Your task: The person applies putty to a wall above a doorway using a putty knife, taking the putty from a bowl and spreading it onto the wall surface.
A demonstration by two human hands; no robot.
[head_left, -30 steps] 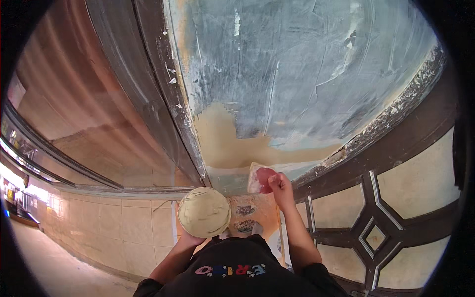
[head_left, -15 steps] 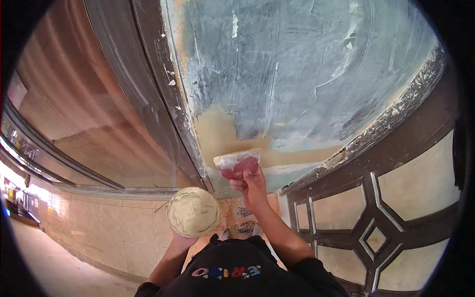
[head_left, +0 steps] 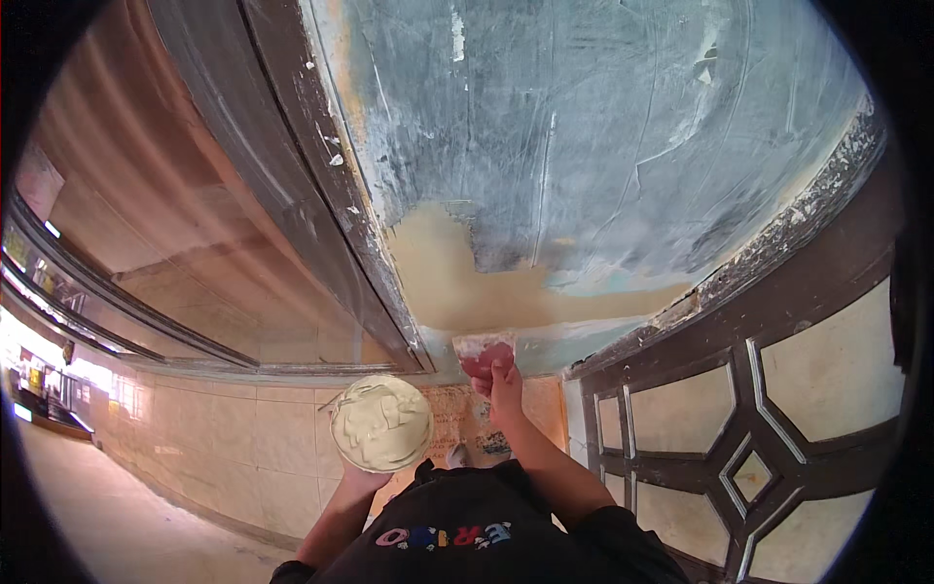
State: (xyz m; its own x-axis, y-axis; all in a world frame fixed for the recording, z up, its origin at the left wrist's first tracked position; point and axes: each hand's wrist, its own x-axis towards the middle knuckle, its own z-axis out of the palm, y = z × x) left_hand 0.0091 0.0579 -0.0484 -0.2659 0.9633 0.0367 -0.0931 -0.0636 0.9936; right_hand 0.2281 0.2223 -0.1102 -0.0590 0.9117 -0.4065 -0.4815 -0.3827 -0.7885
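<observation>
Right hand (head_left: 504, 382) grips a red-handled putty knife (head_left: 484, 352), blade edge lying crosswise, pressed to the wall panel (head_left: 603, 146) at the lower rim of the tan filler patch (head_left: 457, 282); patch lies just above the blade. Left hand (head_left: 362, 477) cups a round tub of filler (head_left: 381, 422) from beneath, lower left, apart. Dark frame (head_left: 292, 175) left, lattice grille (head_left: 749, 428) right, tiled floor (head_left: 224, 438) below.

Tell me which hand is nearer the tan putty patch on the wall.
Right. The right hand holds a scraper just below the tan putty patch; the left hand is lower, under the putty bowl.
</observation>
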